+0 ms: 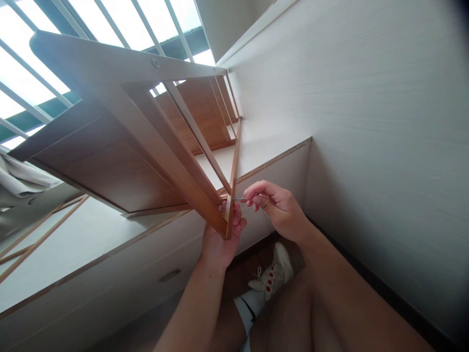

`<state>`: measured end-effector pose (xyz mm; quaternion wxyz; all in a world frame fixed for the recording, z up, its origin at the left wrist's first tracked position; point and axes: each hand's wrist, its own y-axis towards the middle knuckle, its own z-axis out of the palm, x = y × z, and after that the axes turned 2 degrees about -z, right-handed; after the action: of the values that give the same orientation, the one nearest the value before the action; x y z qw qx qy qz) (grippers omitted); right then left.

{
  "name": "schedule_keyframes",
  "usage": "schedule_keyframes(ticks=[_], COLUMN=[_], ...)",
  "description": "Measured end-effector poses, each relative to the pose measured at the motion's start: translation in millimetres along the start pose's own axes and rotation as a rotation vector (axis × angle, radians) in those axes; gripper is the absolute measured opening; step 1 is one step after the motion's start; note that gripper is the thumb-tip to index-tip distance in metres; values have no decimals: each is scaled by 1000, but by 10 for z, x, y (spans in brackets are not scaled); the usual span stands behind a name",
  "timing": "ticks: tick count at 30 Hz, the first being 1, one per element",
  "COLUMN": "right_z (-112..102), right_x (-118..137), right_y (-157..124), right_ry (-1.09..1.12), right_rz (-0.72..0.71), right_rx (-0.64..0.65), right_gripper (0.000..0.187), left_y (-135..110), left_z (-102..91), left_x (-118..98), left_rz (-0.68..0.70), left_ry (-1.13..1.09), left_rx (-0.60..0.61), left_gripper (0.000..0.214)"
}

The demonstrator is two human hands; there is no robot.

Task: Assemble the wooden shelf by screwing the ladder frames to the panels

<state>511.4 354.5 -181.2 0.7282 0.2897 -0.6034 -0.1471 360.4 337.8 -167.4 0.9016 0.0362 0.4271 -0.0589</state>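
Note:
A wooden shelf frame (200, 198) with slatted sides and brown panels leans over the white ledge, its near corner sticking out past the edge. My left hand (220, 244) cups that corner from below, its fingers wrapped around the wood and partly hidden behind it. Pinched between the thumb and fingers of my right hand (280, 208) is a thin metal hex key (240, 198). Its tip meets the outer side of the narrow wooden rail (233, 183) near the corner. Most of the key is covered by my fingers.
The white ledge (98, 239) with a brown edge runs along a barred window (146, 24). A white wall (373, 122) rises at the right. Another wooden frame piece (44, 234) lies on the ledge at left, by a grey curtain (25, 176). My shoe (274, 271) is below.

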Motion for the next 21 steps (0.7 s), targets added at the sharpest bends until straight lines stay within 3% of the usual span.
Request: schedule_keyframes(ticks=[12,21], right_z=[35,-26], right_x=[-124,-126], right_y=[66,29], right_ry=[149,-129], right_rz=[-13,-46], right_rx=[-9,-6], right_gripper=[27,31], left_y=[10,3], left_z=[-18,-9], left_x=[7,8], left_rz=[-4,-14], left_ry=[1,-14], left_rx=[16,20], left_gripper=[12,12])
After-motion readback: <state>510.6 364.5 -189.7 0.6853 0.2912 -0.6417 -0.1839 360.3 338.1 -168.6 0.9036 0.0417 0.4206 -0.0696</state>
